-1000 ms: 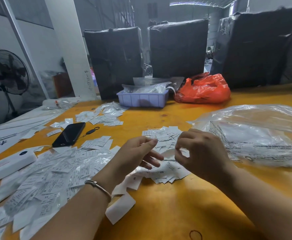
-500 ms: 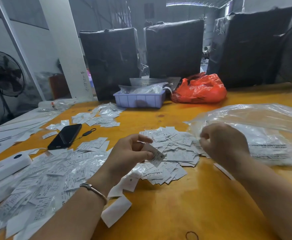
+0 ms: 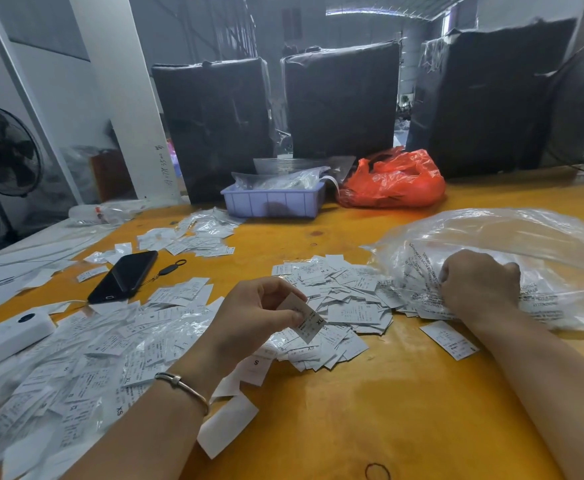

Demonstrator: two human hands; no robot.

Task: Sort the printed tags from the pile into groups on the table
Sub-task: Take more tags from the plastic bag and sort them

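Pinched between thumb and fingertips of the left hand (image 3: pixel 249 317): one printed tag (image 3: pixel 306 318), marked XL, tilted, raised just above the near edge of the central pile of tags (image 3: pixel 339 303). Other fingers of that hand loosely curled; a thin metal bracelet (image 3: pixel 183 386) round the wrist.

Curled into a loose fist, knuckles up: the right hand (image 3: pixel 479 289), resting at the near left edge of a large clear plastic bag (image 3: pixel 512 247), where bag and pile meet. Cannot tell whether anything is held in it, fingertips hidden underneath.

Just beside the right forearm, lying alone on the yellow table (image 3: pixel 370 410): a single tag (image 3: pixel 449 339), apart from the pile. Near the left wrist: a few loose tags marked S and a blank white slip (image 3: pixel 226 427).

To the left of the left arm: a broad spread of tags in clear sleeves (image 3: pixel 76 362), sizes XS and XL legible among them. Farther out on that side: a black phone (image 3: pixel 124 276) face up with a small ring strap, a white boxy device (image 3: pixel 6 337) at the table's edge, and another smaller group of tags (image 3: pixel 193 233) farther back.

At the far side of the table: a lilac plastic tray (image 3: pixel 273 202) holding clear bags, an orange-red plastic bag (image 3: pixel 394 180) just beside it, three black-wrapped bundles (image 3: pixel 342 102) standing behind. At far left, off the table: a standing fan (image 3: pixel 3 150)
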